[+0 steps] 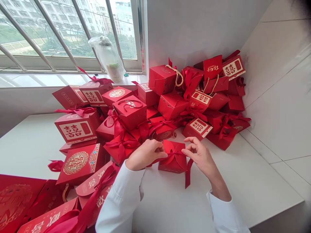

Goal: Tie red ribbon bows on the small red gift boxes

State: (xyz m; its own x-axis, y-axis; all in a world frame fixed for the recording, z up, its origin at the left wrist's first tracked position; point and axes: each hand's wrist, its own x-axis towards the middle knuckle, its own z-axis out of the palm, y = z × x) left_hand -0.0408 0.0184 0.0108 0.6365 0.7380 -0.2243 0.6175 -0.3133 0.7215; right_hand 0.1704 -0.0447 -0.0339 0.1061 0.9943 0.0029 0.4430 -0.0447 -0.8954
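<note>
Spreading from the near edge to the wall corner, the white table [243,181] carries a heap of red gift boxes [170,103] along its back. Just in front of the heap, between both hands, stands one small red box [173,163] with petal-shaped flaps. A red ribbon [188,173] crosses its top, and one tail hangs down its right side. A sharp tug could, I judge, drag the ribbon off the flaps or tip the light box, since nothing else steadies it. The left hand [144,154] is curled, its fingers pressed together on the ribbon at the left flap. The right hand [201,157] pinches the ribbon between thumb and forefinger, with the other fingers loosely lifted.
</note>
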